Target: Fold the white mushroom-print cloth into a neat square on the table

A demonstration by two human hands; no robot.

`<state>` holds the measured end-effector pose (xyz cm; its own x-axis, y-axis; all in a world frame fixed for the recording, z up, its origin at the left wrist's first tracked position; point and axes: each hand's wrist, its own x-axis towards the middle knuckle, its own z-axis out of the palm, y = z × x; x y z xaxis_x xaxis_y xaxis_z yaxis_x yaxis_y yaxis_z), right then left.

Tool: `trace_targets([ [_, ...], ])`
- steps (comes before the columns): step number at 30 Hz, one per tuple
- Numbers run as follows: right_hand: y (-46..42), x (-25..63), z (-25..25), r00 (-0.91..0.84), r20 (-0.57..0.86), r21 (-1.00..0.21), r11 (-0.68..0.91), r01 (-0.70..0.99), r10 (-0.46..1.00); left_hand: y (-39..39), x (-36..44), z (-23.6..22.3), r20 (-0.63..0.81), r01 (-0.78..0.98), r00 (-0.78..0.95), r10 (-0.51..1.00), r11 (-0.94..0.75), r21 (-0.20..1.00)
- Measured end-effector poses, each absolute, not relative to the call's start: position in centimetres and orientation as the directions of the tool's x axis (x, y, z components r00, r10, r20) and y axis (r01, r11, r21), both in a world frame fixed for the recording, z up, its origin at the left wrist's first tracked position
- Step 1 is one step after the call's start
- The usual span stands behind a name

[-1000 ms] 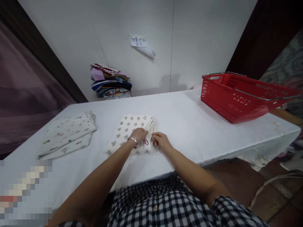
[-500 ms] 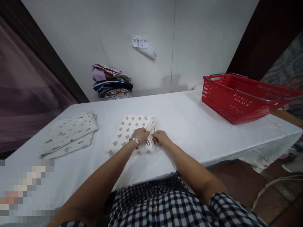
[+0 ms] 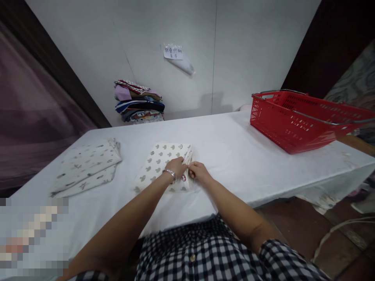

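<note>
A folded white cloth [image 3: 156, 156] printed with grey mushrooms lies flat on the table in front of me. My left hand [image 3: 177, 168], with a bracelet at the wrist, is closed at the cloth's right part and pinches its layered edge. Right beside it, my right hand [image 3: 199, 171] pinches the same right edge, fingers curled in. Both hands hide part of the folds between them. A second folded cloth [image 3: 88, 162], white with small printed motifs, rests to the left, apart from my hands.
The white-covered table [image 3: 234, 156] spans the view. A red plastic basket [image 3: 293, 125] with metal handles stands at its right end. Behind the far edge is a stack of folded fabrics [image 3: 139, 102] against the wall. A paper sign [image 3: 173, 52] hangs above.
My left hand has shifted slightly right along the cloth, closer to my right hand. The right hand stays pinched at the edge, and the other cloth and basket are unmoved.
</note>
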<state>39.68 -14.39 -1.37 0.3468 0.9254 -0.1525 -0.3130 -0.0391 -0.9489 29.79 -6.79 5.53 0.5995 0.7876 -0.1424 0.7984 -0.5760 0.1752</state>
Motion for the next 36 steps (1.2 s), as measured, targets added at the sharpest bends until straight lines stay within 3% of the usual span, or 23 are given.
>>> trace_targets([
  [9,-14.4,39.6,-1.2,0.359,-0.161,-0.950,-0.045,-0.310,0.919,-7.8,29.8,7.5,-0.115,0.827,0.558,0.822,-0.562,0.000],
  [15,-14.2,39.6,-1.7,0.393,-0.176,-0.960,-0.068,-0.273,0.902,-8.6,31.3,7.4,-0.182,0.786,0.594,0.783,-0.614,-0.075],
  [22,-14.1,39.6,-2.1,0.417,-0.127,-0.967,-0.019,-0.253,0.900,-8.4,31.5,8.2,-0.300,0.766,0.601,0.740,-0.641,-0.046],
  [29,-14.7,39.8,-1.1,0.263,-0.181,-0.926,-0.074,-0.370,0.948,-7.6,30.5,7.7,-0.301,0.771,0.614,0.730,-0.636,0.029],
  [33,-14.6,40.4,-1.0,0.413,-0.163,-0.921,0.011,-0.388,0.896,-6.8,29.9,6.9,-0.242,0.817,0.570,0.785,-0.572,0.068],
  [36,-14.2,40.8,-1.4,0.474,-0.201,-0.934,-0.022,-0.355,0.857,-6.5,29.5,6.6,-0.202,0.835,0.549,0.811,-0.540,0.103],
])
